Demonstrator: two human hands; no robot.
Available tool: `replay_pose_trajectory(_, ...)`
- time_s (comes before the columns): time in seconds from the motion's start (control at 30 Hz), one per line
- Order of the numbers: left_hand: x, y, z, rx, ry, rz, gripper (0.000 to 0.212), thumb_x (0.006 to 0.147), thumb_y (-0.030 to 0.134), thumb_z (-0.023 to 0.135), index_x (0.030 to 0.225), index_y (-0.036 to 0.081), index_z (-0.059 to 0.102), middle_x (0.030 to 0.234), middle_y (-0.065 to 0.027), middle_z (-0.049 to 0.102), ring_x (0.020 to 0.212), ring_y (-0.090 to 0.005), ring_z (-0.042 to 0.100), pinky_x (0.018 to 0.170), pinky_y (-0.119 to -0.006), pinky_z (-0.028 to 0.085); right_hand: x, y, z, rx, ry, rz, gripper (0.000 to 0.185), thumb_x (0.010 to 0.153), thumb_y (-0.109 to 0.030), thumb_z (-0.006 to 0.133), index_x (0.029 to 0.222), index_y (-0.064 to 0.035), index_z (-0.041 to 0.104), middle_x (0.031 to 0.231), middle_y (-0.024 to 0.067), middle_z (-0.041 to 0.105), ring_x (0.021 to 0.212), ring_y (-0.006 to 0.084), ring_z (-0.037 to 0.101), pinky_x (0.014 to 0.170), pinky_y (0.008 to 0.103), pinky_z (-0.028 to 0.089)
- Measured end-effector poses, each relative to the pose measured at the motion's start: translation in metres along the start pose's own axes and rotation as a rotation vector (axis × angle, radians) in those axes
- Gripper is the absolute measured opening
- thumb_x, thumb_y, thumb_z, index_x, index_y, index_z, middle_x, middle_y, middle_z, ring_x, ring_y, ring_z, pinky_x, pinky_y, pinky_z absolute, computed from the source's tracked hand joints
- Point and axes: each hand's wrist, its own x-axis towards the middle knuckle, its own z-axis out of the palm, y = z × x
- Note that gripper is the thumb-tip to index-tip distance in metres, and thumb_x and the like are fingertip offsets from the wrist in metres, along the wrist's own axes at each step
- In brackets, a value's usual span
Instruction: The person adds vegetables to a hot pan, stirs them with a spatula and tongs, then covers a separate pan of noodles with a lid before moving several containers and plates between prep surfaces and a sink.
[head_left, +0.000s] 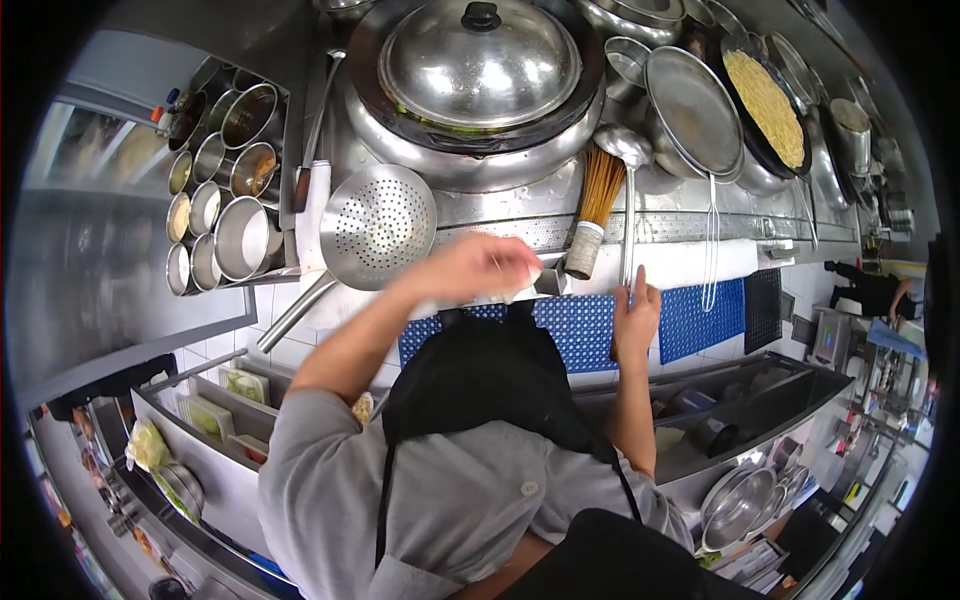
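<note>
My left hand (491, 266) is motion-blurred above the stove's front edge, its fingers curled. Something small and whitish shows at its fingers; whether it is held I cannot tell. My right hand (637, 319) is around the lower handle of a metal ladle (624, 144), index finger extended along it. The ladle's bowl rests on the stove top beside a bamboo wok brush (596, 206). A domed steel lid (480, 67) covers a wok, with some green food at its rim. A perforated strainer (379, 225) lies to the left, its handle towards me.
Steel containers (244, 232) of seasonings stand at the left. A round sieve (694, 112) rests on a pot at the right, near a pan of noodles (765, 109). White cloths (675, 266) line the stove's edge. Behind me are open drawers (720, 420). Another person (874, 296) is at the far right.
</note>
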Motion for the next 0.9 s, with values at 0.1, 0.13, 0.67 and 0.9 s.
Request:
replay_pose_trajectory(0.1,-0.012,-0.047,0.057,-0.017,-0.264,-0.076,0.028,0.09,0.023,0.069,0.111,0.004,0.068,0.093,-0.0037,0.068,0.087,-0.0095,0.06,0.077,-0.026,0.049,-0.007,-0.044,-0.032,0.292,-0.156,0.172,0.032,0.089,-0.016,0.065,0.116,0.0,0.065,0.086,0.0195,0.064,0.071,0.0343,0.061,0.069,0.0427,0.05)
replay_pose_trajectory(0.13,-0.012,-0.075,0.073,0.026,-0.263,-0.094,0.029,0.088,0.023,0.069,0.111,0.005,0.069,0.093,-0.0041,0.067,0.087,-0.0103,0.06,0.076,-0.026,0.049,-0.015,-0.06,-0.036,0.404,-0.169,0.183,0.027,0.088,-0.014,0.065,0.111,0.0,0.067,0.083,0.0177,0.065,0.072,0.0312,0.062,0.067,0.0392,0.051)
replay_pose_trajectory(0.67,-0.011,-0.23,0.134,-0.419,0.303,-0.734,0.044,0.086,0.033,0.064,0.116,0.001,0.058,0.103,-0.0078,0.066,0.086,-0.0229,0.064,0.08,-0.036,0.052,-0.155,-0.052,0.066,0.519,-0.525,0.324,0.044,0.093,-0.043,0.051,0.119,-0.0094,0.064,0.104,0.0228,0.067,0.102,0.0393,0.062,0.086,0.0497,0.049)
replay_pose_trajectory(0.9,0.032,-0.295,0.126,-0.543,0.349,-0.814,0.032,0.101,0.023,0.046,0.12,-0.002,0.05,0.113,-0.0192,0.058,0.098,-0.0305,0.063,0.086,-0.046,0.054,-0.163,-0.068,0.052,0.673,-0.645,0.585,0.04,0.088,-0.037,0.058,0.105,-0.001,0.066,0.098,0.0245,0.068,0.093,0.0396,0.066,0.082,0.0488,0.052)
